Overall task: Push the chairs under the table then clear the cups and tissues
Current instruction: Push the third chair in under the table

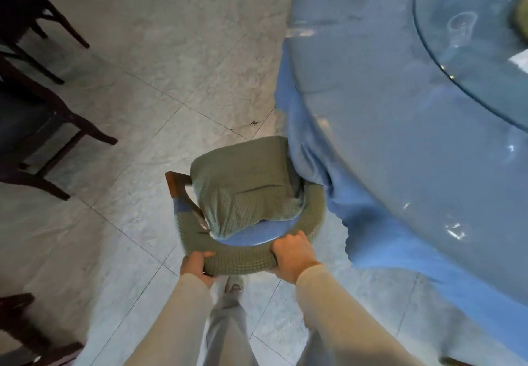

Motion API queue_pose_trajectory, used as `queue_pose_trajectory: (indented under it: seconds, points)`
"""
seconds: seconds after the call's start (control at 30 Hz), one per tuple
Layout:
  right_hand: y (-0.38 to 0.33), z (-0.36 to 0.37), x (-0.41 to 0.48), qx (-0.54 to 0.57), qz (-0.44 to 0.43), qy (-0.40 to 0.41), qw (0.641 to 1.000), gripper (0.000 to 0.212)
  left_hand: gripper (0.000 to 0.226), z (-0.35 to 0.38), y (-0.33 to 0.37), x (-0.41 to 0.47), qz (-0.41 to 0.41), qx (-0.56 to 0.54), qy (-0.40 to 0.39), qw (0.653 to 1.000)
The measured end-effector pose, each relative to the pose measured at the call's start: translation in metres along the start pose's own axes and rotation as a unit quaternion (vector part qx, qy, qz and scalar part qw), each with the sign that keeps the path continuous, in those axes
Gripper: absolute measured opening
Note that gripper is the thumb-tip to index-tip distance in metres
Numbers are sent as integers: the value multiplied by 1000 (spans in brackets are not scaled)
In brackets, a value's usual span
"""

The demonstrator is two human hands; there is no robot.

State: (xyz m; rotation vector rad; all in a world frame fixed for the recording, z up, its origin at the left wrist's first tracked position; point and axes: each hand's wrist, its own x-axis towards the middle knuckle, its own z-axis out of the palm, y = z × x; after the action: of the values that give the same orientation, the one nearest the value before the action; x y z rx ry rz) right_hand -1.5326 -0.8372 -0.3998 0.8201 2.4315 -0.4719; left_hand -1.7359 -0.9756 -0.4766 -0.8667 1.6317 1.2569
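A chair [243,183] with a green knitted cover on its seat and curved backrest stands at the left edge of the round table [385,125], which wears a blue cloth under clear plastic. The seat's right corner touches the hanging cloth. My left hand [197,265] grips the left end of the padded backrest, and my right hand [294,257] grips its right end. A clear plastic cup [460,30] stands on the glass turntable [471,80] at the upper right. White tissues [520,60] show at the frame's right edge.
Dark wooden chairs [43,114] line the left side, with another [25,334] at the lower left. Pale tiled floor [171,66] stretches between them and the table. My legs and a foot [233,288] are just behind the chair.
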Motion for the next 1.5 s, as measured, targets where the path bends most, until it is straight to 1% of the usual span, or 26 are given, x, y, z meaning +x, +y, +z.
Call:
queue_pose_trajectory:
  seconds: [0.1, 0.27, 0.37, 0.5, 0.57, 0.63, 0.7, 0.77, 0.8, 0.87, 0.9, 0.97, 1.03, 1.13, 1.2, 1.27, 1.37, 1.5]
  points:
    - [-39, -2, 7, 47, 52, 2, 998, 27, 67, -9, 41, 23, 6, 62, -35, 997]
    - [-98, -11, 22, 161, 137, 26, 977, 25, 60, -7, 111, 34, 38, 181, -60, 981]
    - [-130, -16, 31, 219, 180, 41, 958, 31, 60, 2, 147, 49, 45, 256, -71, 963]
    - [-164, -18, 49, 263, 232, 52, 935, 40, 66, 18, 181, 62, 56, 316, -61, 945]
    - [-178, -20, 57, 272, 260, 60, 924, 40, 63, 28, 194, 69, 67, 348, -67, 933]
    - [-187, -20, 67, 285, 297, 76, 908, 36, 59, 38, 204, 70, 77, 367, -96, 922]
    - [-199, -23, 73, 288, 332, 91, 894, 35, 63, 44, 210, 70, 69, 397, -116, 908]
    - [-215, -24, 79, 306, 359, 97, 876, 32, 65, 42, 218, 68, 83, 393, -129, 907]
    - [-220, -27, 82, 306, 372, 105, 870, 32, 65, 44, 226, 69, 90, 408, -137, 898]
    - [-237, -31, 92, 311, 386, 112, 861, 32, 68, 49, 242, 75, 106, 446, -145, 877]
    - [-246, -32, 98, 320, 394, 114, 854, 32, 70, 51, 249, 79, 104, 454, -146, 873]
    - [-265, -33, 112, 330, 414, 130, 839, 30, 68, 51, 266, 79, 99, 476, -148, 861]
    - [-283, -38, 127, 354, 418, 136, 826, 26, 66, 53, 283, 83, 119, 501, -151, 844]
    - [-304, -43, 150, 379, 423, 153, 809, 20, 67, 61, 305, 88, 142, 511, -165, 831]
    - [-315, -44, 166, 386, 441, 169, 793, 15, 63, 67, 317, 93, 144, 523, -171, 823]
    - [-322, -48, 185, 383, 460, 196, 777, 18, 64, 77, 333, 98, 143, 532, -180, 815]
    - [-326, -65, 219, 392, 478, 218, 755, 22, 70, 104, 362, 107, 139, 562, -187, 794]
    - [-327, -100, 271, 385, 503, 248, 733, 28, 68, 150, 405, 125, 166, 597, -216, 755]
